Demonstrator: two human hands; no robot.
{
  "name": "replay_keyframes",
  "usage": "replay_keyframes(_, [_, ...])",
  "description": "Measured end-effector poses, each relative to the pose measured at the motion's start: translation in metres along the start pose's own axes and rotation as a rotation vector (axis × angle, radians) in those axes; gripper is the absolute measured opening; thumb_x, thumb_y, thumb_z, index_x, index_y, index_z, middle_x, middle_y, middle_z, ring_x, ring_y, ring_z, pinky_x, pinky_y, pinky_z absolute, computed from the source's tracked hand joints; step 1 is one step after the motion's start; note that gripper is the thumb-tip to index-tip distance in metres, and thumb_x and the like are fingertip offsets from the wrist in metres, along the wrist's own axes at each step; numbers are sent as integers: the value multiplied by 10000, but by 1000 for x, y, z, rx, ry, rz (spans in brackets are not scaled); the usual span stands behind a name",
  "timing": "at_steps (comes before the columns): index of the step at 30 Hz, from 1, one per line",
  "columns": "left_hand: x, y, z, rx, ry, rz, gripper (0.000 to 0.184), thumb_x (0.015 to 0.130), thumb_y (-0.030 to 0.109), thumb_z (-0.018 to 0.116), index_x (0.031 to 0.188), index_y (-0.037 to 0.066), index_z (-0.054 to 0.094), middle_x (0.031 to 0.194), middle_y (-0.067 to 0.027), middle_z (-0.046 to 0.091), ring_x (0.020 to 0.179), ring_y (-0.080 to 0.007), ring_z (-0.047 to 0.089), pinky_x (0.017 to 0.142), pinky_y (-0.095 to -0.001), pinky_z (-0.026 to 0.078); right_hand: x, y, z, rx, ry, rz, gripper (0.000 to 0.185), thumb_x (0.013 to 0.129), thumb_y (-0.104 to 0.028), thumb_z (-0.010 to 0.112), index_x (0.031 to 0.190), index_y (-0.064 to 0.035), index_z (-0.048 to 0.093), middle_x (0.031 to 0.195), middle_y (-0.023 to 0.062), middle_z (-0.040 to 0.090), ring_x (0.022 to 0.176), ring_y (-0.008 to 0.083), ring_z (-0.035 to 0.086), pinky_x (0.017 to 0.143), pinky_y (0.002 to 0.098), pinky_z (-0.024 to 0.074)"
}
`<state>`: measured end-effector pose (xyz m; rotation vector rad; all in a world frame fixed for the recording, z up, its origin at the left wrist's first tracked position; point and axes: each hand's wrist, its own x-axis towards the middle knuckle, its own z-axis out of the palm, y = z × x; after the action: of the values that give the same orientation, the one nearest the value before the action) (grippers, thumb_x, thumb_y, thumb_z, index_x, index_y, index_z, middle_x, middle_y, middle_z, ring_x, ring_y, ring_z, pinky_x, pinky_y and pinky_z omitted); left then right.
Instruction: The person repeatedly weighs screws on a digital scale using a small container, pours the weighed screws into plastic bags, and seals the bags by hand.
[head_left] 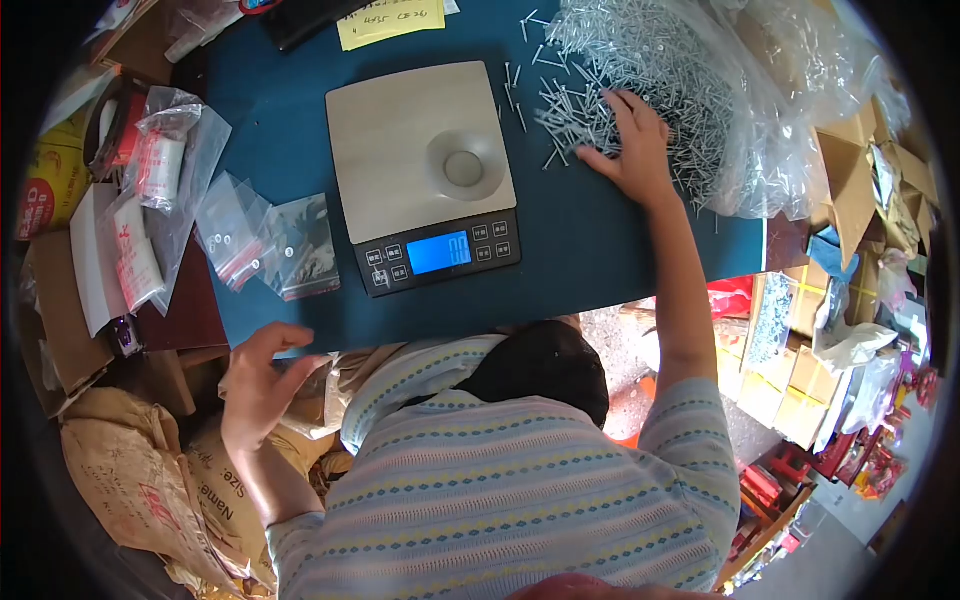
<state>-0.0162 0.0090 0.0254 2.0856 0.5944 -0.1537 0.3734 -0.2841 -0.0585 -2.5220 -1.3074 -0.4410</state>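
My right hand (638,152) rests on the near left edge of a large pile of silver screws (690,100), its thumb and fingers apart. Some screws lie loose beside it. My left hand (265,385) hovers by the front edge of the table, thumb and forefinger apart, with nothing visible between them. Between the hands stands a digital kitchen scale (390,140) with a small round metal dish (463,165) on its plate and a lit blue display (440,253). Small clear zip bags (305,245) lie left of the scale, nearest to my left hand.
A big clear plastic bag (770,160) spreads around the screws at the right. Yellow notes (392,22) lie at the back of the blue-green tabletop (270,130). Packets of wrapped white rolls (140,250) sit at the left. Brown paper sacks (130,480) stand below; cartons (850,190) are at the right.
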Motion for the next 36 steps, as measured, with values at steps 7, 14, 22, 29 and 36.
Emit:
replay_keyframes(7, [8,1,13,-56,68,75,196,761,-28,721,942,-37,646,953,-136,689,885,-244,676,793,-319,516,3,-7,15,118,207,-20,344,706,-268,812,916,-69,625,902,85,588,846,282,588,717,367,482])
replay_keyframes(14, [11,2,14,-57,113,134,155,781,-47,696,928,-40,645,943,-135,691,879,-242,678,790,-313,513,22,6,0,370,269,265,232,764,-237,787,813,-52,656,747,74,628,607,193,590,603,330,478])
replay_keyframes(22, [12,3,21,-102,120,129,134,797,-39,689,924,-39,646,937,-136,690,867,-239,678,777,-306,514,54,-18,-6,2192,166,715,283,947,-325,546,1018,-56,595,775,49,577,607,136,500,437,241,353])
replay_keyframes(29, [11,0,21,-102,126,126,134,798,-31,695,924,-32,649,936,-136,690,864,-242,677,770,-312,515,68,-75,5,2174,-33,798,262,927,-336,548,816,-104,503,686,11,460,521,108,404,373,218,262])
replay_keyframes(36, [16,3,28,-84,191,167,129,800,-30,693,922,-27,651,955,-141,690,867,-264,676,780,-317,512,68,-155,-7,1951,10,564,275,948,-246,458,808,-20,530,675,83,557,632,231,599,610,373,500])
